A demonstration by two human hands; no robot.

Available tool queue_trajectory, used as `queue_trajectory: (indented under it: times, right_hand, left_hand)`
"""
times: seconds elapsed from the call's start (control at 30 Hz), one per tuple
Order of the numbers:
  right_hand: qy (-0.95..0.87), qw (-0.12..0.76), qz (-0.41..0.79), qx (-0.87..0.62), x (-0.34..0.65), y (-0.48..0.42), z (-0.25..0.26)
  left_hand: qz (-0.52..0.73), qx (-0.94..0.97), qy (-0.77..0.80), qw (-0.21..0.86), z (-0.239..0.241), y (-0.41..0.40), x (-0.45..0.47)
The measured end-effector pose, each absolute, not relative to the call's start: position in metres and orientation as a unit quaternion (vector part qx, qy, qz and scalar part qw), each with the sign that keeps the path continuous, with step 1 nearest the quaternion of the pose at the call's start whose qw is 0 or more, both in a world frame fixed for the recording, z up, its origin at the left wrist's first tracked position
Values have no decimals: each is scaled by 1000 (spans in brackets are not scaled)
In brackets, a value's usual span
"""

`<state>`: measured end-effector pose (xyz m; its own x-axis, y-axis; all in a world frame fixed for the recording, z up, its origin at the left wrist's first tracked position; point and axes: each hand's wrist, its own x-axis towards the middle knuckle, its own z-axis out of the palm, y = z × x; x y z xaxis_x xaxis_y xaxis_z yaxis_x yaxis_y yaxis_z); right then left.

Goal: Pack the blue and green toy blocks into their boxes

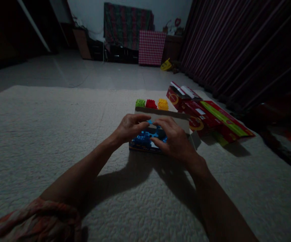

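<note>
An open cardboard box (178,118) lies in front of me on the pale quilted mat, its back wall raised and its front edge blue. Inside is a cluster of dark blue plastic pieces (142,139). My left hand (131,127) reaches over the box's left side, thumb and fingertips pinching a small light blue plastic piece (149,122). Across from it, my right hand (174,137) curves over the box with another light blue plastic piece (156,132) between thumb and fingers. Its exact shape is dim and partly hidden.
Behind the box sit a green (140,103), a red (150,104) and a yellow cluster of plastic pieces (162,104). Red cartons (201,114) lie at the right on the mat (59,134). Farther off are a dark curtain (216,50) and a checked cloth (151,47).
</note>
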<state>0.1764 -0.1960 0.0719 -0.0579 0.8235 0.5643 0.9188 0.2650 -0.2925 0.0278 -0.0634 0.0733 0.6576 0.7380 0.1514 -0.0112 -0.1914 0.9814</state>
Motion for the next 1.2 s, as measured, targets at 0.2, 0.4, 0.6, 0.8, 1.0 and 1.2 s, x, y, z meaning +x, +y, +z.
queue_trajectory:
  times: [0.2,0.4,0.6,0.8,1.0,1.2]
  right_hand:
    - [-718,330,-48,-612,165,-190,63]
    - [-710,329,-19,-622,155,-184,54]
    - [-703,333,-11,-628,156,-179,48]
    - [-701,351,-17,-621,157,-178,47]
    - [-663,411,-110,-615,168,-192,74]
    - [-477,529,-210,-670,213,-227,80]
  left_hand:
    - [429,742,276,435,83,-40,12]
    - [454,719,293,438,89,-29,5]
    - [441,705,312,458,89,-31,7]
    - [435,714,322,444,83,-29,10]
    - [435,695,334,465,80,-21,7]
    - [441,615,383,529,59,-10,-8]
